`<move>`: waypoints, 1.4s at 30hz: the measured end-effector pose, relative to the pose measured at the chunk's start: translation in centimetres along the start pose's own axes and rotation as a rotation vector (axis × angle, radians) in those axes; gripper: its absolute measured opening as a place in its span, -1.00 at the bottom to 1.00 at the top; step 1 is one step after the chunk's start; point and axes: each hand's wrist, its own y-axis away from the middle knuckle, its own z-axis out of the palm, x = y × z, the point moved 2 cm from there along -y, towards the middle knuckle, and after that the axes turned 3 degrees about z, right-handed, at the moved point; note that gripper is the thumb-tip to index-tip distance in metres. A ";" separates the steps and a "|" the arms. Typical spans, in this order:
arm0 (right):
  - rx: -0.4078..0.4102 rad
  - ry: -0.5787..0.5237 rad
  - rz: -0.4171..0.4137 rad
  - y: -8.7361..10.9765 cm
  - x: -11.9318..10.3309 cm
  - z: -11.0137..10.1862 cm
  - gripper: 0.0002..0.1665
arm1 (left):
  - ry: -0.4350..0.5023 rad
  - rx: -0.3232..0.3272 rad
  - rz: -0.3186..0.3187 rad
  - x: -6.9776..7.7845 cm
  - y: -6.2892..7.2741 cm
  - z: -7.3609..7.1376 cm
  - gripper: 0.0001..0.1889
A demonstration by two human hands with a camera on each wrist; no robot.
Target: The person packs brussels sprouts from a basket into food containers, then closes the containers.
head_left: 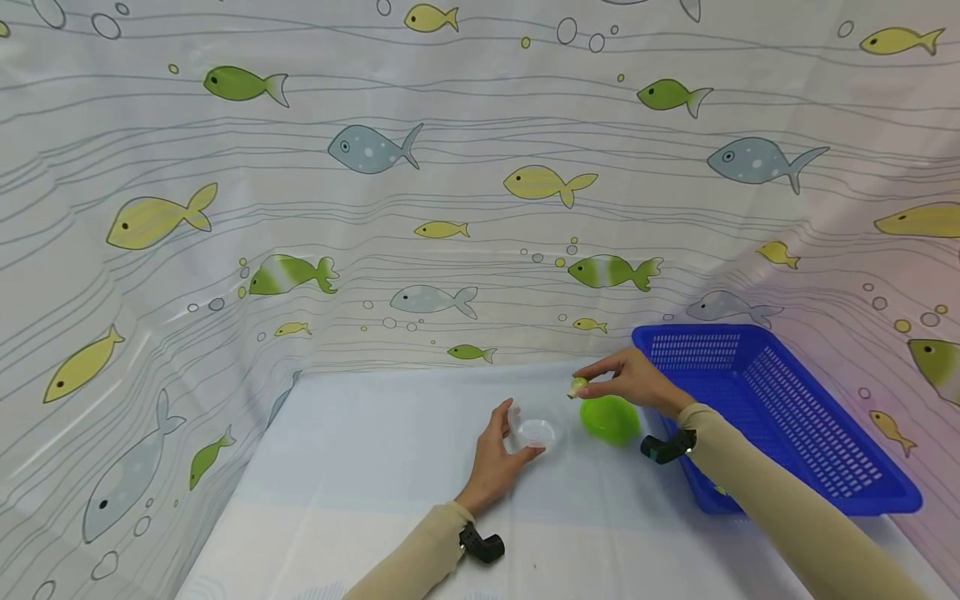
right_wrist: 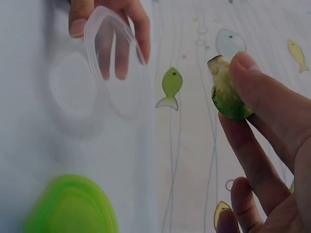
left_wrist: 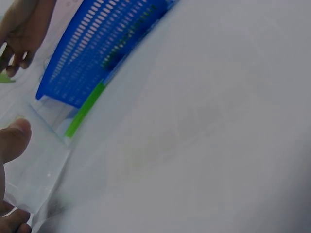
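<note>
My left hand (head_left: 497, 457) holds a clear plastic bowl (head_left: 538, 433) by its side, thumb and fingers around it; the bowl (right_wrist: 129, 97) is see-through in the right wrist view. Between thumb and fingertips, my right hand (head_left: 628, 379) pinches a small green Brussels sprout (right_wrist: 227, 90) with a pale cut stem. The sprout (head_left: 577, 387) is held in the air to the right of the bowl and beyond it. Below the right hand a round lime-green lid (head_left: 609, 421) lies on the table, apart from the bowl.
A blue slotted basket (head_left: 795, 417) stands on the right, partly behind the right forearm. A small yellow-green piece (head_left: 720, 490) shows beside that sleeve. White sheeting covers the table (head_left: 360, 450), and a fish-patterned curtain (head_left: 480, 250) rises behind and at both sides.
</note>
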 end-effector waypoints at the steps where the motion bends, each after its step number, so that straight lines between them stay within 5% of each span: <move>1: -0.003 0.003 -0.003 -0.1 0.0 0.3 -0.58 | -0.003 -0.002 -0.004 0.0 0.0 0.0 -0.01; 24: -0.006 -0.021 0.033 -2.0 0.3 5.8 -0.58 | -0.025 0.008 0.028 0.0 0.2 -0.1 -0.04; 42: 0.068 0.068 -0.069 -2.6 0.2 8.9 -0.64 | -0.003 0.011 0.040 0.2 0.0 -0.2 -0.05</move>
